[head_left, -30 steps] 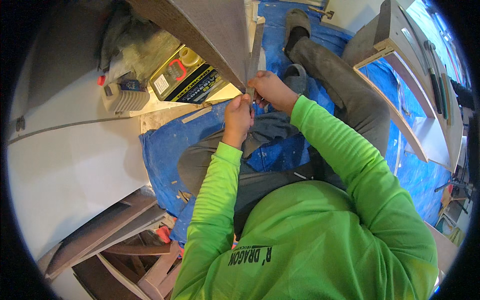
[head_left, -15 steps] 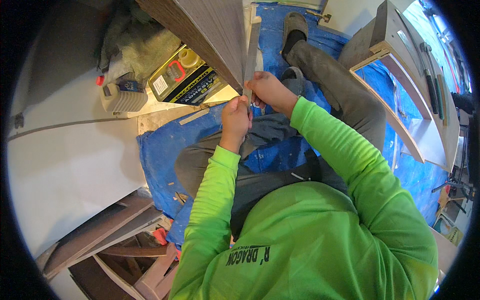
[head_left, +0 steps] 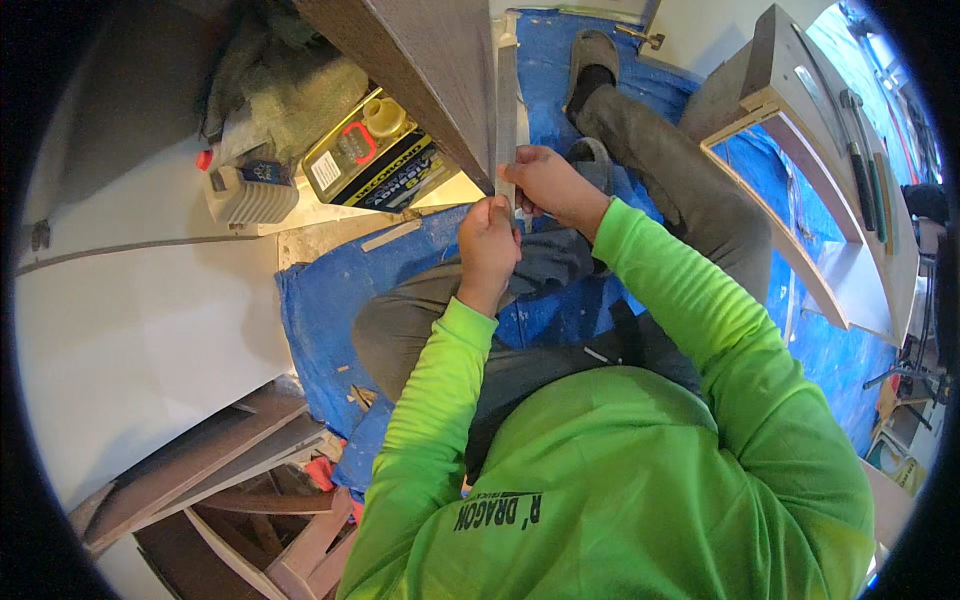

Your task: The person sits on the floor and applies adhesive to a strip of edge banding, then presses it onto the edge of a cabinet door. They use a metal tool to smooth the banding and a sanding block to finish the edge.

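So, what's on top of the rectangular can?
The can carries a yellowish cap-like piece, a red loop and a white label. The surface under the piece is hidden.

The strip (head_left: 507,110) is recorded as grey; the board (head_left: 425,85) as brown, wood-grained. Bright green with black lettering (head_left: 500,511) is noted on the shirt (head_left: 620,450), blue on the sheet (head_left: 325,305), red on the can handle (head_left: 371,148).

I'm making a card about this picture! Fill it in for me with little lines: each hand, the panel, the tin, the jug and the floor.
Left hand: pinched at the near end of a long grey strip
Right hand: gripping the strip, just beyond the left hand
Panel: dark brown, left of the strip
Tin: black and yellow, left of both hands
Jug: beige, left of the tin
Floor: covered by a blue sheet
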`<action>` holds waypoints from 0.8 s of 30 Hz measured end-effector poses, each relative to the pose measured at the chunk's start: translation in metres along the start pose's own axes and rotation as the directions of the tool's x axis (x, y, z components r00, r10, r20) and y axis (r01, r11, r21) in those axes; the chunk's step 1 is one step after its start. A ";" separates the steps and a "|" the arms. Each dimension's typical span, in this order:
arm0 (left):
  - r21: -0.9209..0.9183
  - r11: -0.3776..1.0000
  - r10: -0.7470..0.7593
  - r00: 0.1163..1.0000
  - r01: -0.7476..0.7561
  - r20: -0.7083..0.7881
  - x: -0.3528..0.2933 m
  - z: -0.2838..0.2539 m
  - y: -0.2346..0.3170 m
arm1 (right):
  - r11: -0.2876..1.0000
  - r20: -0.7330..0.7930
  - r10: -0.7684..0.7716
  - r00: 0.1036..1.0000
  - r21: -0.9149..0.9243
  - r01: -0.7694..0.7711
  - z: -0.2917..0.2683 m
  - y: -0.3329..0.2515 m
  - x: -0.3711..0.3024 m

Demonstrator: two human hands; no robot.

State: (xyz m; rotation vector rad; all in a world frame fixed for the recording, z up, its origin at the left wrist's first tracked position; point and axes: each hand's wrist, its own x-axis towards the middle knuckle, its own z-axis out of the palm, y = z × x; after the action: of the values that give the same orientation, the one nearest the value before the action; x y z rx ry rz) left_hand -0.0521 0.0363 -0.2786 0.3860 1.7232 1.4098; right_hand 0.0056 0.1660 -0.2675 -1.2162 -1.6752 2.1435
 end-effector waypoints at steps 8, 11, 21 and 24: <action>-0.027 0.999 -0.035 0.999 0.035 0.005 0.010 -0.006 -0.011 | 0.916 0.042 -0.347 0.937 -0.200 0.348 0.001 0.045 0.028; -0.056 0.995 0.078 0.997 -0.077 0.004 -0.006 -0.008 0.011 | 0.787 0.045 -0.579 0.814 -0.230 0.572 0.006 0.028 0.015; 0.000 0.998 -0.059 0.994 0.060 0.094 0.016 -0.019 -0.013 | 1.000 0.055 -0.017 0.998 0.002 0.017 0.004 0.026 0.012; -0.008 0.996 -0.084 0.988 0.086 0.128 0.019 -0.029 -0.008 | 0.968 0.189 -0.175 0.966 -0.144 0.204 0.001 0.031 0.017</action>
State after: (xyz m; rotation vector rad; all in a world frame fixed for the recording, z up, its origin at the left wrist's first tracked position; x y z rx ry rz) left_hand -0.0828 0.0282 -0.2937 0.3826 1.6071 1.3070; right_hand 0.0043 0.1637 -0.3027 -0.8804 -1.9848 2.0831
